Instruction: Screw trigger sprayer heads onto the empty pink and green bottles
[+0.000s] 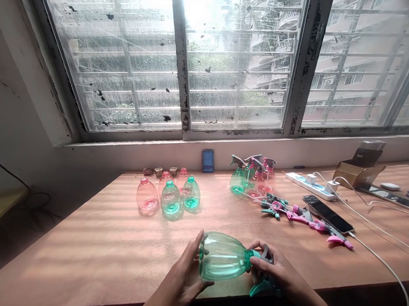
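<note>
A clear green bottle (224,257) lies on its side in the air above the table's front edge, its neck pointing right. My left hand (188,271) cups its base, fingers behind and thumb below. With my right hand (270,266) I grip the grey and green spray head (266,256) at the bottle's neck. Whether the collar is fully seated cannot be made out. Further back on the left stand open bottles without spray heads, among them a pink bottle (147,196) and a green bottle (171,199).
Bottles with spray heads (238,180) stand together at the back. Loose pink and green spray heads (304,216) lie to the right, beside a phone (328,214). A power strip (310,186) with white cables, a cardboard box (357,174) and the wooden table (110,248) are also in view.
</note>
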Motion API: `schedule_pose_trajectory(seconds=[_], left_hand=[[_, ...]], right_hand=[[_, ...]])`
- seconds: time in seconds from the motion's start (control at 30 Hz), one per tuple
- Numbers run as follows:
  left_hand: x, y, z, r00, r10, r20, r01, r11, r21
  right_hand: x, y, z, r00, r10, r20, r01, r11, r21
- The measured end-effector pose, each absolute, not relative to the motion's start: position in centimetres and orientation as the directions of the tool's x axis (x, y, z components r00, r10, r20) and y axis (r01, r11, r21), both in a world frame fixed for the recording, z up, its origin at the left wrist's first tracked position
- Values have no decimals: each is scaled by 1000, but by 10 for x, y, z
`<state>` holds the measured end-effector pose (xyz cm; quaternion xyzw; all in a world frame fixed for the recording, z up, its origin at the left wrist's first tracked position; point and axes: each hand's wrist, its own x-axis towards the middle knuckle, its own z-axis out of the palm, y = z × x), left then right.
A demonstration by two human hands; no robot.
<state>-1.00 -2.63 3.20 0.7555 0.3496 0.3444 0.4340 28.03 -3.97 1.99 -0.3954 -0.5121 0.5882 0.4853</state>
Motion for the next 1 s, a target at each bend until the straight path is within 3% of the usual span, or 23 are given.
schedule_pose_trajectory(seconds=[0.73,1.0], left_hand=[[-11,-28,30,507,840,194,187,-327,926],[-10,-31,37,466,868,170,251,-314,915]], right_hand=[[280,-39,17,-231,972,29,-197,-18,-980],[283,-37,14,-219,975,46,-208,-1,-978]])
